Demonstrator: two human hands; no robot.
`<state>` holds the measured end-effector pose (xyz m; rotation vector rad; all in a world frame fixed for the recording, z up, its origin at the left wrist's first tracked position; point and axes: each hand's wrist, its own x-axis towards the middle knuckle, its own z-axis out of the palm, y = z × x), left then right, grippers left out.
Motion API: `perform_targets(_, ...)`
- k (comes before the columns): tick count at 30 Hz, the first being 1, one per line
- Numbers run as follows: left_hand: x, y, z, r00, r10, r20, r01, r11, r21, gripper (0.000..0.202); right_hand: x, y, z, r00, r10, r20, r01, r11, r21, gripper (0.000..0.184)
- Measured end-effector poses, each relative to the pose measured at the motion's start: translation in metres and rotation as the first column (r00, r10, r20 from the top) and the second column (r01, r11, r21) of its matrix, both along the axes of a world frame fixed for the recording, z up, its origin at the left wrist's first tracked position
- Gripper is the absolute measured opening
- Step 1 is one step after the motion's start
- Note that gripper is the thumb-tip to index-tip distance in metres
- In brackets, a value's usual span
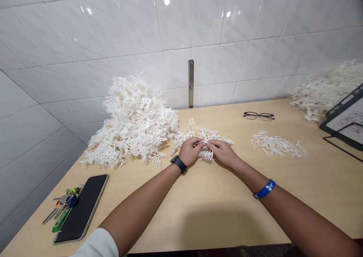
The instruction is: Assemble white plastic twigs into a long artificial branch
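My left hand point(190, 150) and my right hand point(222, 151) meet at the middle of a light wooden table point(204, 207). Both are closed, pinching one white plastic branched piece point(204, 142) between them. A dark watch sits on my left wrist and a blue band on my right. A big heap of the same white branched pieces point(133, 124) rises just left of my hands. A few more lie spread under and behind my fingers. To the right lies a small flat pile of white pieces point(276, 145).
A black phone point(82, 207) and a bunch of keys point(62, 206) lie at the table's front left. Glasses point(258, 116) rest near the tiled wall. At the far right another white heap point(326, 90) and a dark-framed board point(346, 122) sit.
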<state>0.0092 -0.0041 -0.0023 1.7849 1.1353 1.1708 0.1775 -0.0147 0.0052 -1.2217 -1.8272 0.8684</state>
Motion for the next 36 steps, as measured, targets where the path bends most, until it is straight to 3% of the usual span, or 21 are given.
perform_targets(3,-0.001,-0.001,0.0,0.995,-0.098,-0.036,0.098,0.995,0.002,0.017,0.001,0.003,-0.002,0.998,0.047,-0.052,-0.049,0.998,-0.038,0.028)
perform_targets(6,-0.003,0.001,-0.001,0.977,-0.212,0.033,0.213,0.975,-0.066,0.017,0.0,0.006,-0.005,0.98,0.074,-0.185,-0.098,0.988,-0.121,0.025)
perform_targets(11,-0.008,0.005,0.001,0.928,-0.371,0.027,0.372,0.922,-0.109,0.024,0.007,0.009,-0.006,0.924,0.282,-0.258,-0.342,0.912,-0.227,0.029)
perform_targets(14,-0.011,0.005,0.002,0.891,-0.452,0.051,0.454,0.879,-0.143,0.035,0.015,0.01,-0.004,0.906,0.334,-0.26,-0.394,0.891,-0.228,0.027)
perform_targets(16,-0.012,0.006,0.002,0.871,-0.467,0.15,0.49,0.849,-0.198,0.041,0.02,0.011,-0.005,0.886,0.373,-0.276,-0.437,0.87,-0.229,0.029)
perform_targets(19,-0.013,0.007,0.001,0.847,-0.364,0.388,0.488,0.822,-0.293,0.048,0.027,0.012,-0.006,0.852,0.379,-0.362,-0.472,0.855,-0.216,0.032)
perform_targets(22,-0.011,0.008,0.001,0.841,-0.225,0.493,0.432,0.827,-0.359,0.051,0.033,0.01,-0.004,0.894,0.238,-0.379,-0.33,0.923,-0.2,0.037)
perform_targets(25,-0.006,0.006,0.002,0.87,-0.167,0.464,0.362,0.855,-0.37,0.049,0.042,0.006,0.003,0.994,-0.035,-0.101,0.025,0.996,-0.091,0.04)
perform_targets(27,-0.003,0.005,0.002,0.891,-0.156,0.426,0.327,0.871,-0.366,0.048,0.054,0.006,0.01,0.934,-0.334,0.127,0.329,0.942,0.061,0.04)
perform_targets(29,-0.001,0.003,0.003,0.901,-0.143,0.41,0.305,0.88,-0.363,0.046,0.072,0.009,0.016,0.774,-0.567,0.283,0.54,0.824,0.175,0.038)
perform_targets(31,-0.001,0.003,0.004,0.911,-0.118,0.395,0.267,0.899,-0.346,0.045,0.089,0.014,0.021,0.652,-0.635,0.414,0.619,0.761,0.193,0.036)
perform_targets(33,-0.001,0.002,0.004,0.932,-0.094,0.351,0.212,0.926,-0.313,0.042,0.099,0.018,0.023,0.596,-0.633,0.494,0.645,0.744,0.175,0.036)
perform_targets(36,-0.002,0.002,0.005,0.954,-0.065,0.293,0.149,0.95,-0.273,0.037,0.09,0.013,0.025,0.646,-0.646,0.406,0.633,0.751,0.188,0.041)
